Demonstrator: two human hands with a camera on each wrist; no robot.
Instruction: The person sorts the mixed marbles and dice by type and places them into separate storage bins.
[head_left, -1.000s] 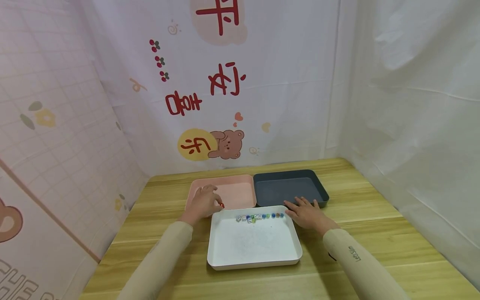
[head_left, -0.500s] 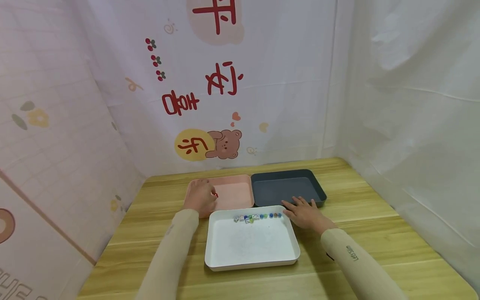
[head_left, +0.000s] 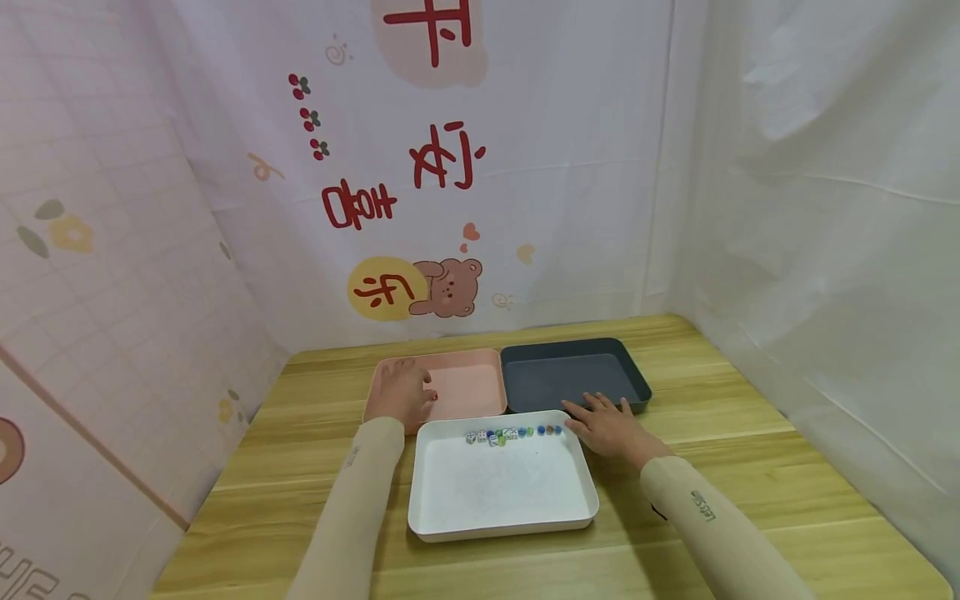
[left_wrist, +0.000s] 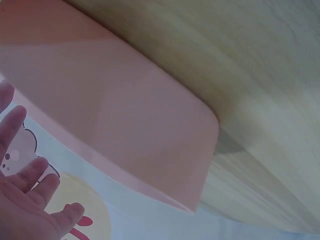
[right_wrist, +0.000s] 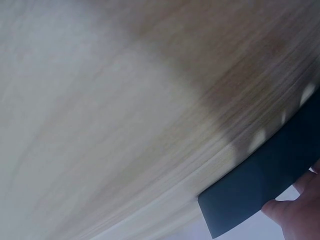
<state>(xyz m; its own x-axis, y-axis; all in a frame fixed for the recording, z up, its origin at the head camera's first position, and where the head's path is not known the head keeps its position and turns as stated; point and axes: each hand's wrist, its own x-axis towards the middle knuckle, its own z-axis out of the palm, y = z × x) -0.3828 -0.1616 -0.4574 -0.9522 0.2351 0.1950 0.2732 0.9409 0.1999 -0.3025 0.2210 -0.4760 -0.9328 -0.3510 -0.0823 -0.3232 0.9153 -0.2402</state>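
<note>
Over the pink tray [head_left: 468,392], my left hand [head_left: 403,395] has its thumb and index finger parted. A small red object [head_left: 434,397], too small to make out clearly, lies right by the thumb tip. In the left wrist view the fingers of the left hand [left_wrist: 30,200] are spread, with nothing seen between them. My right hand [head_left: 606,427] lies with fingers extended at the near edge of the dark grey tray [head_left: 564,379], beside the white tray's corner. White dice [head_left: 482,436] and coloured glass marbles [head_left: 541,431] sit in a row along the white tray's [head_left: 502,492] far side.
The pink and dark grey trays stand side by side behind the white one on a wooden table [head_left: 705,467]. White printed cloth [head_left: 570,208] hangs behind the table and on both sides.
My left hand has carried the red object from the white tray's far left corner over the pink tray, then parted its thumb and index finger. The right hand keeps its place.
</note>
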